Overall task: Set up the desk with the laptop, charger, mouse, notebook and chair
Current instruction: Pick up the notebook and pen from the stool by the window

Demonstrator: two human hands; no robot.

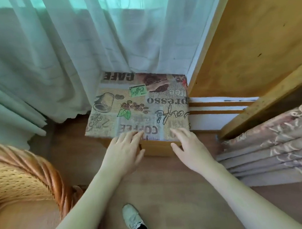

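A low wooden stool stands on the floor under the sheer curtain, topped by a cushion printed with coffee words and beans. My left hand reaches over the stool's front edge, its fingertips on the near rim of the cushion, fingers spread. My right hand hovers at the front right corner, fingers apart, fingertips touching the cushion's edge. Neither hand is closed around anything. No laptop, charger, mouse or notebook is in view.
A wicker chair with a yellow knitted cover sits at the left. A tall wooden panel rises at the right, with a patterned pink drape below it. White curtains hang behind the stool. My shoes stand on the wooden floor.
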